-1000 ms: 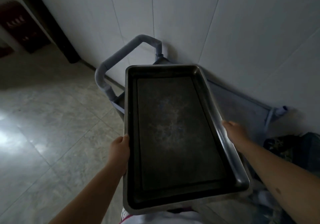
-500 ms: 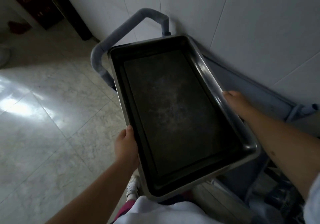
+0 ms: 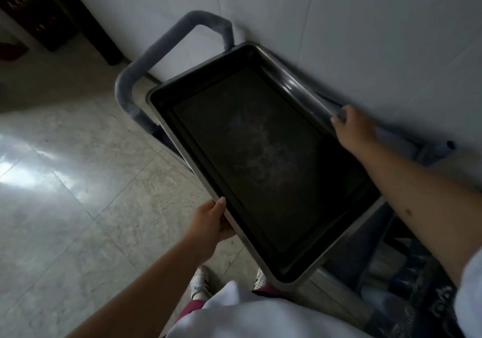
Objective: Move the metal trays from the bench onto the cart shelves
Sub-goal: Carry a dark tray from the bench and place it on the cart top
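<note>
- Squarely between both hands: metal tray (image 3: 263,160), held above the cart (image 3: 396,139), long axis running from 11 o'clock down to 5 o'clock
- Left hand (image 3: 208,223) at 7 o'clock of the tray, gripping the long left rim, thumb on top of the edge, fingers tucked beneath
- Right hand (image 3: 352,129) at 2 o'clock, clamped over the opposite long rim, fingers curled around the lip
- Rectangular, shallow, rounded corners; rolled rim of bright grey steel, sloped inner walls, flat dark bottom dulled with a pale smudged patch at the middle
- Beyond the tray's far end, at 11 o'clock: cart handle (image 3: 167,42), a bent tube with a matte grey-blue wrap
- Along the right side, tight by the cart: white tiled wall (image 3: 339,24), smooth, thin seams
- At 9 o'clock: glossy marbled floor tiles (image 3: 78,181) with bright glare
- Near the bottom edge: white shoes (image 3: 199,281), white garment folds
</note>
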Demonstrator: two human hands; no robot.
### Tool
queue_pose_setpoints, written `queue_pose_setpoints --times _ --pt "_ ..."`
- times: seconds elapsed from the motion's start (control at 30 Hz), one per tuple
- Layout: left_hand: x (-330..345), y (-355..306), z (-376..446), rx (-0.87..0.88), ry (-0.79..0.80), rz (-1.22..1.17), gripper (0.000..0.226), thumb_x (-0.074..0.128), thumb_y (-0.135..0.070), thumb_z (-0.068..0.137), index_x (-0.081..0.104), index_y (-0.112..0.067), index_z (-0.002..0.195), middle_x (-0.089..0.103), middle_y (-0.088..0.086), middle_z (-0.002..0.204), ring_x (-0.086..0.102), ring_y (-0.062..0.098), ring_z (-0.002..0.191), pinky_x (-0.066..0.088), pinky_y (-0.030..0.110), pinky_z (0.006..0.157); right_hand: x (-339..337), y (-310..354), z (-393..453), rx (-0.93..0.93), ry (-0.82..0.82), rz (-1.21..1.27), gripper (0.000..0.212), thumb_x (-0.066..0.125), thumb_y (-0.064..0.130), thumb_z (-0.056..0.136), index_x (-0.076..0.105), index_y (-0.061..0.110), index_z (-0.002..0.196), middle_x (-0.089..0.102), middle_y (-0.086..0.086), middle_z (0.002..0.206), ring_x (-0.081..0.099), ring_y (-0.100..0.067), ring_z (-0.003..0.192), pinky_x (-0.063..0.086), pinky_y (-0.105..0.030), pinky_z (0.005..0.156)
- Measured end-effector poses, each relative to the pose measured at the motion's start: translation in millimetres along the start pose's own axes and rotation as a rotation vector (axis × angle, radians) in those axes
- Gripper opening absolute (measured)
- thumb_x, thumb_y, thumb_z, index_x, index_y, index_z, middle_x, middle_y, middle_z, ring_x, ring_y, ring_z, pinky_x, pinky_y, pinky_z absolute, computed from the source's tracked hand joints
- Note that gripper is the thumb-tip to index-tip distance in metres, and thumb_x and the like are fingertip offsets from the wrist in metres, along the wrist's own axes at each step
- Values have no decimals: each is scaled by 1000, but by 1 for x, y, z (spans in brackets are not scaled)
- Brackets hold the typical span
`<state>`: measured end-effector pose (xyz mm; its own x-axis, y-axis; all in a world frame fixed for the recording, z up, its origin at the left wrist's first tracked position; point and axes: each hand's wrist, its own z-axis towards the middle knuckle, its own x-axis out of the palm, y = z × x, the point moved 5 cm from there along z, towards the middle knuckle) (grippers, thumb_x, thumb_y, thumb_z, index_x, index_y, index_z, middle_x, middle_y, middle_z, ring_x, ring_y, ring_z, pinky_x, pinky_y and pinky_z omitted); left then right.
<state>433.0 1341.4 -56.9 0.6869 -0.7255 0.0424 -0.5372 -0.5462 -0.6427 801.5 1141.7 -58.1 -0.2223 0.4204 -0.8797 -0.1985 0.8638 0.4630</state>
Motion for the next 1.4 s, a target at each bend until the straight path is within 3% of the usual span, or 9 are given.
queue_pose_setpoints --times 0.17,0.27,0.37,0.43,0.53,0.73,1.03,1.23,1.4 --pt "18 3 -3 51 74 97 20 48 -19 106 62 -5 111 77 7 76 76 25 71 60 31 58 -41 -59 -120 71 -234 -101 61 77 23 79 47 -4 124 51 -36 120 48 -51 110 42 -53 93" --pt "27 8 -5 52 79 99 20 49 -18 106 64 -5 109 76 12 82 75 24 70 59 30 58 -47 -112 -179 456 -66 23 58 67 38 88 44 0 126 55 -30 123 55 -43 107 43 -38 78" --pt "37 14 -7 33 87 83 20 49 -18 105 65 -5 108 74 18 97 74 28 79 60 30 59 -33 -126 -208 599 194 250 42 44 45 100 57 5 107 66 -20 102 65 -31 85 50 -35 68" --pt "45 18 -6 12 94 75 20 51 -18 105 65 -5 109 74 20 100 74 30 83 60 29 60 -36 -129 -205 630 99 422 34 44 31 102 61 5 88 68 -22 92 65 -25 70 53 -35 65" --pt "61 25 -3 -37 99 110 21 54 -19 103 65 -2 108 77 19 92 77 29 80 60 28 58 -40 -132 -195 715 53 651 24 50 22 98 64 5 89 65 -17 82 59 -20 60 45 -26 49" --pt "78 30 6 -98 89 247 33 56 -24 103 64 7 111 75 21 83 68 20 59 52 24 46 -48 -138 -177 674 85 604 21 53 18 98 62 10 80 59 -10 64 53 -22 61 41 -33 61" --pt "92 14 4 -79 138 601 39 55 -34 103 64 3 110 66 10 72 46 13 50 32 24 45 -58 -134 -161 711 43 674 17 53 19 100 64 6 102 59 -11 74 51 -19 63 41 -30 58" --pt "88 -1 6 43 312 974 32 46 -31 106 64 -6 97 69 6 79 55 12 56 42 22 51 -70 -111 -171 556 -45 299 24 56 28 96 64 6 92 65 -12 85 65 -31 87 52 -43 78" --pt "58 -46 1 673 250 1394 22 47 -40 103 61 -24 110 69 -2 92 67 12 81 59 34 75 -47 -45 -224 352 -83 135 65 59 56 86 45 17 137 51 -9 139 51 -30 124 46 -45 98"
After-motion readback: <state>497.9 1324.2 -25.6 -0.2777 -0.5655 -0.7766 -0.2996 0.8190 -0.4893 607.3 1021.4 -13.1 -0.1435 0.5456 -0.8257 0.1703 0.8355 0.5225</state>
